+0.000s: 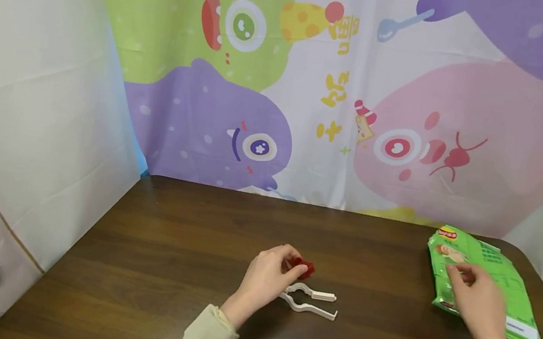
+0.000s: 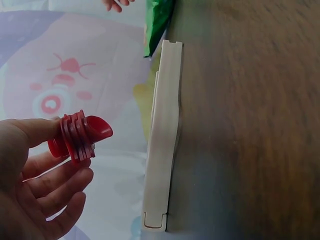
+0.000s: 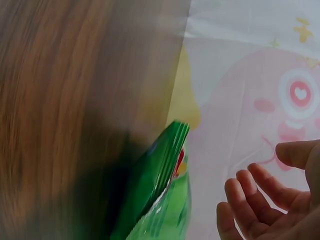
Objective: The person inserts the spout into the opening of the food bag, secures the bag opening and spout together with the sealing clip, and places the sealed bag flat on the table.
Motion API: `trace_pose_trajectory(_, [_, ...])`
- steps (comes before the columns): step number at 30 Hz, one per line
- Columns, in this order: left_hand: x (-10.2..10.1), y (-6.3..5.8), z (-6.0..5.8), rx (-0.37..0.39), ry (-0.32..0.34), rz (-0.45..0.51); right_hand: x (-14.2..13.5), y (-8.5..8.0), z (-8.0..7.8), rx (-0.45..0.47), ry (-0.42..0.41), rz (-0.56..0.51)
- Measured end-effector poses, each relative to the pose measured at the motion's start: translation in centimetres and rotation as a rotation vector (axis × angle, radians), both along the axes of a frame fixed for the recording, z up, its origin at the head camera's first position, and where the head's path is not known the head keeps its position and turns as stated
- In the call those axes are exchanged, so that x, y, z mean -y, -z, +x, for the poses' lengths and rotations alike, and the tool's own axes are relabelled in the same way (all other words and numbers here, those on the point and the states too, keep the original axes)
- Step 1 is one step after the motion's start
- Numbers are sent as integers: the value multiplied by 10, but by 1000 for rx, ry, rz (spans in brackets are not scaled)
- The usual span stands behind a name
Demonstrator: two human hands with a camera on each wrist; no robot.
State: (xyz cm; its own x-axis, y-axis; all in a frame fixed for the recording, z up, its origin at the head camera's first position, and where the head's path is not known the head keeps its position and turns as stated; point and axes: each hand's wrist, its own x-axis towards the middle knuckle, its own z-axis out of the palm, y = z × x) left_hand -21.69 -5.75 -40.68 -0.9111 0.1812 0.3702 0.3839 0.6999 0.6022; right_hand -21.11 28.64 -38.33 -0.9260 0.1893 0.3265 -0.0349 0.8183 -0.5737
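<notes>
Along the brown counter's [image 1: 177, 226] right edge lies a green bag [image 1: 499, 260]. The right hand [image 1: 482, 303] above it holds nothing, fingers loosely parted. The left hand [image 1: 267, 274], near a white clip [image 2: 165, 135] well inside the edges, pinches a red spout [image 2: 77, 136].

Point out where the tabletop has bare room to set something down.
The wooden tabletop is bare left of the left grip, between the white clip and green chip bag, and behind the red spout up to the cartoon backdrop. Crowded: around the clip, beside the left grip, and at the bag, by the right grip.
</notes>
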Motion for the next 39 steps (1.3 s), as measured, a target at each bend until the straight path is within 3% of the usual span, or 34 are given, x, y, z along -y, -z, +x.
trace_pose_trajectory(9, [2, 2, -4, 73, 2, 69, -22, 2, -2, -19, 64, -9])
trace_pose_trajectory(19, [-3, 1, -7, 105, 7, 165, -33, 8, -3, 4, 102, 37])
trace_pose_trajectory(27, [-5, 2, -7, 82, 21, 187, -44, 13, -5, 89, 136, 65])
trace_pose_trajectory(39, [-3, 5, -9, 127, 19, 204, -54, 21, -3, 203, 188, 97])
